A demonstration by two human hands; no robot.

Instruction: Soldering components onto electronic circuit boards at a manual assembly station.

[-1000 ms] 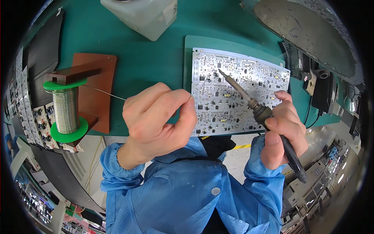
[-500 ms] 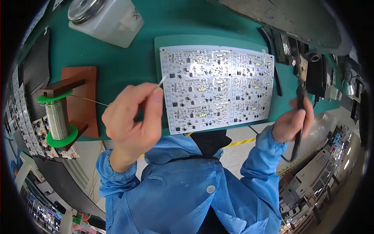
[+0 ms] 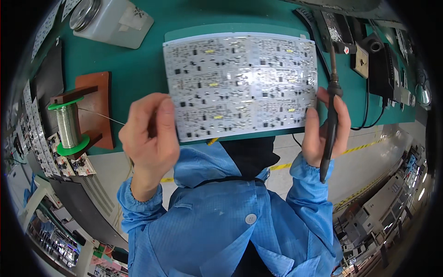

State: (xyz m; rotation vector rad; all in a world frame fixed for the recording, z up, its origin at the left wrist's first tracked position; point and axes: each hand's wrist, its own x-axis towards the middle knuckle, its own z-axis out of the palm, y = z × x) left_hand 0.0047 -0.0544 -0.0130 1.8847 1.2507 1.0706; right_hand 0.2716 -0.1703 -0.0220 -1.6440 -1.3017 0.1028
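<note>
A white circuit board panel (image 3: 240, 87), crowded with small components and slightly blurred, lies between my two hands. My left hand (image 3: 150, 134) is closed at its left edge, thumb and fingers pressed together there. Thin solder wire (image 3: 102, 115) runs from a green-flanged spool (image 3: 69, 127) to that hand; its end is hidden. At the panel's right edge, my right hand (image 3: 314, 142) pinches the board with thumb and fingertips. The same hand holds a black soldering iron (image 3: 330, 122), its metal tip pointing away from me.
A brown spool stand (image 3: 94, 104) is at the left on the green mat (image 3: 194, 14). A white bottle with a metal lid (image 3: 115, 23) stands far left. Farther right are a black box (image 3: 383, 69), cables and a small tan sponge pad (image 3: 360, 62). More boards (image 3: 39, 134) line the left.
My left hand has come onto the panel's left edge and my right hand onto its right edge. The panel looks larger and shifted. The iron has swung in beside the board.
</note>
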